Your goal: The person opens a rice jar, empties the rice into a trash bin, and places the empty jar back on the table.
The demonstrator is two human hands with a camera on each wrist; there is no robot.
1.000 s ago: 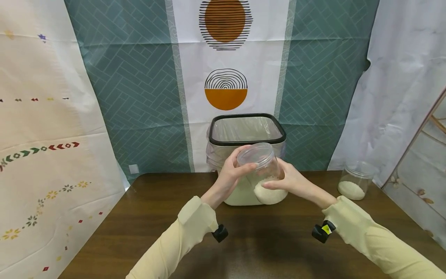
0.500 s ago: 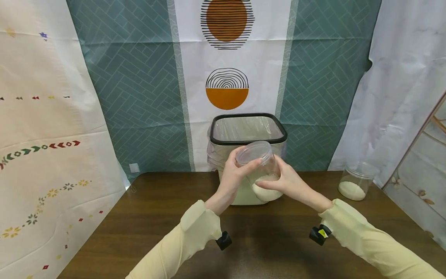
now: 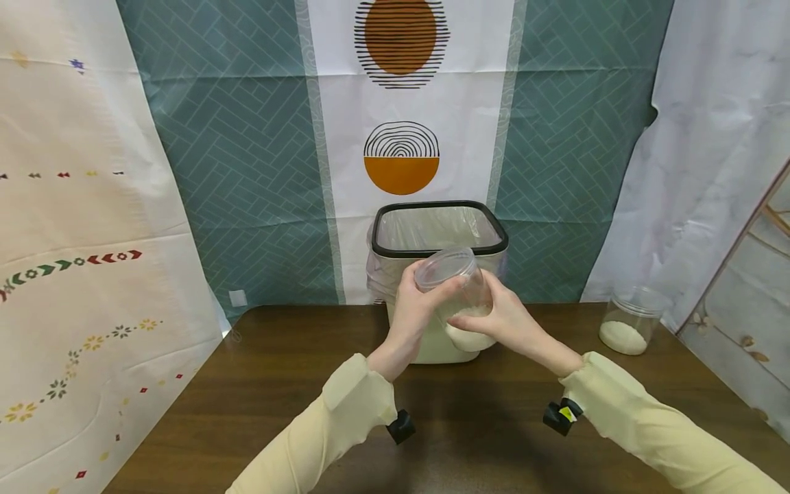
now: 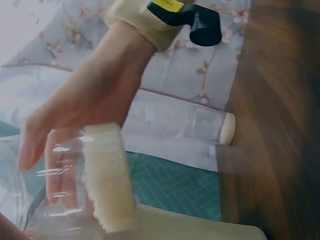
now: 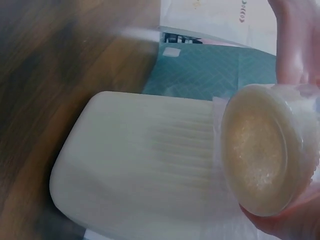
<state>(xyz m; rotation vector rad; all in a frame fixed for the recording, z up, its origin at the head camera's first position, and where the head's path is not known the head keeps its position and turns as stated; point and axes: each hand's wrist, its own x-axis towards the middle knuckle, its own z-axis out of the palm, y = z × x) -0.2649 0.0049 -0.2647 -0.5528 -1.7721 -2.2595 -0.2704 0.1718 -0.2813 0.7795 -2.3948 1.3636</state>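
Observation:
A clear jar [image 3: 458, 296] with a layer of white grains, which look like rice [image 4: 107, 180], is held tilted in front of the bin, its mouth end toward the upper left. My left hand [image 3: 415, 312] grips it near the mouth, thumb across the front. Lower down, my right hand [image 3: 511, 317] holds the other side with its thumb on the front. In the right wrist view the jar's round base [image 5: 257, 150] faces the camera, grains lying against it, with the bin's side behind.
A pale bin [image 3: 430, 348] with a black rim and a plastic liner stands at the table's back, right behind the hands. A second clear jar [image 3: 631, 321] with white grains stands at the back right of the wooden table [image 3: 284, 384]. Patterned cloths hang behind.
Both hands have carried the jar a little left and up. The jar stays tilted, its grains still at the base end. The second jar and the bin stay put.

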